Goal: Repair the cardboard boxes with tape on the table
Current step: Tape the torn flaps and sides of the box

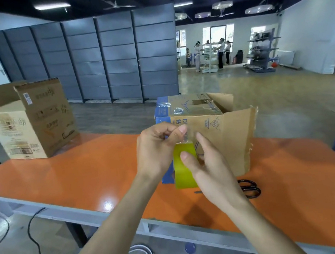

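Note:
A yellow-green roll of clear tape point(184, 174) is held up in front of me above the orange table point(83, 176). My right hand point(212, 167) grips the roll from the right side. My left hand point(157, 151) pinches the loose transparent end of the tape at the top of the roll. Right behind the hands stands a brown and blue cardboard box point(222, 128) with an open, torn flap on its right and clear tape strips on its top. A second, taller brown box point(27, 119) with raised flaps stands at the table's far left.
Black scissors point(250, 188) lie on the table just right of my right wrist. Cables and a white plug lie on the floor below the table's near edge. Grey shelving units line the back, and people stand far off at the right.

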